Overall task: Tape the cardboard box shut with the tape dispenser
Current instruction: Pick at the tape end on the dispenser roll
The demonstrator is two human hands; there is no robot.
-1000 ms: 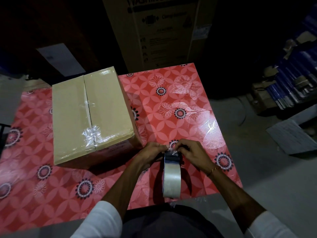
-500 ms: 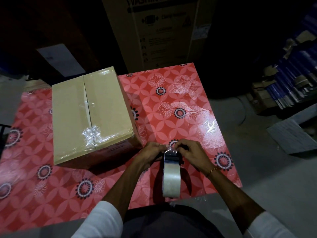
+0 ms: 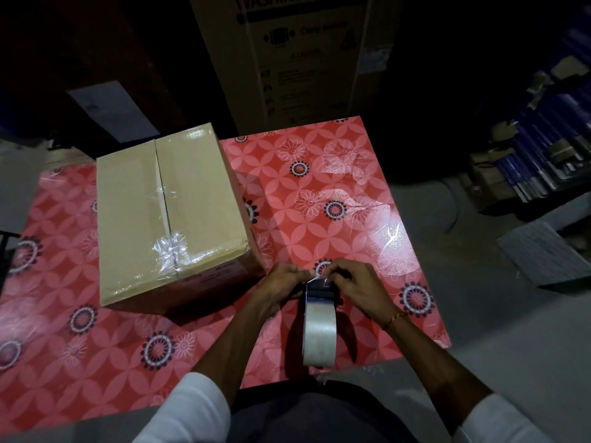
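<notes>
Currently pinching the tape [image 3: 316,278] end between both hands, left hand [image 3: 284,282], right hand [image 3: 355,284], above the dispenser [image 3: 319,324] (film thin, clingy, probably tears easily); box [image 3: 169,215] is waiting alongside.

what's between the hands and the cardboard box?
Head view: only bare red floral tablecloth separates the cardboard box from the left hand. The right hand sits beyond, across the tape dispenser.

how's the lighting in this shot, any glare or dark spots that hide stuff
Head view: dim overall, the far background nearly black; glare patches on the glossy tablecloth and on the crumpled tape on the box; the dispenser casts a shadow to its right; wide-angle bending at the edges; both hands stay legible.
</notes>
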